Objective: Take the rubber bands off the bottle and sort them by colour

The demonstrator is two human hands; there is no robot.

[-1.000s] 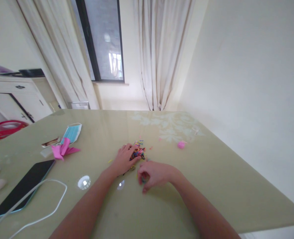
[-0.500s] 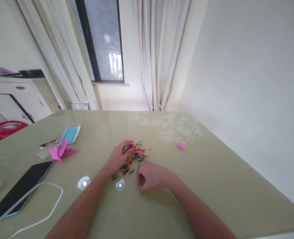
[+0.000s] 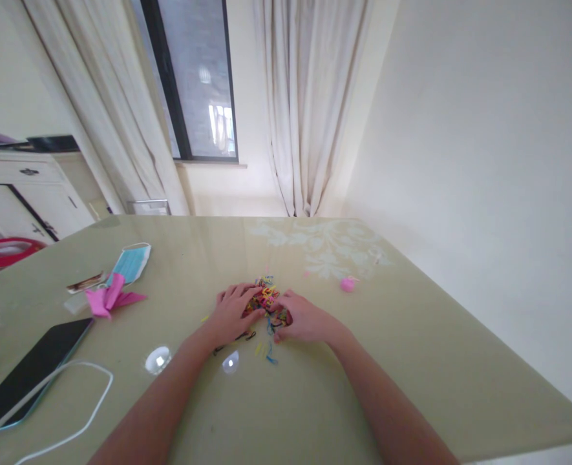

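"As both forearms converge over the pale green, glossy tabletop, what occupies its centre?"

"A low pile of small, thin bands in mixed colours, chiefly yellow, red, pink and blue, located near the middle of the surface."

"What bounds it at the sides?"

"The left hand rests against the pile's left side, palm down, its thumb spread away from its fingers. The right hand curves about the opposite side, thumb nearer the viewer than the fingers, with bands visible in the gap. The two hands are apart from each other; whether any band is pinched cannot be told."

"What lies just outside the pile?"

"Loose blue and yellow bands, just on its near side, and dark bands close to the left hand. A small, round pink object lies well apart, to the right."

"And on the left?"

"A blue pleated face mask with white edging, a bright pink folded shape beside it, a flat black tablet-like slab, and a looped white cable crossing that slab."
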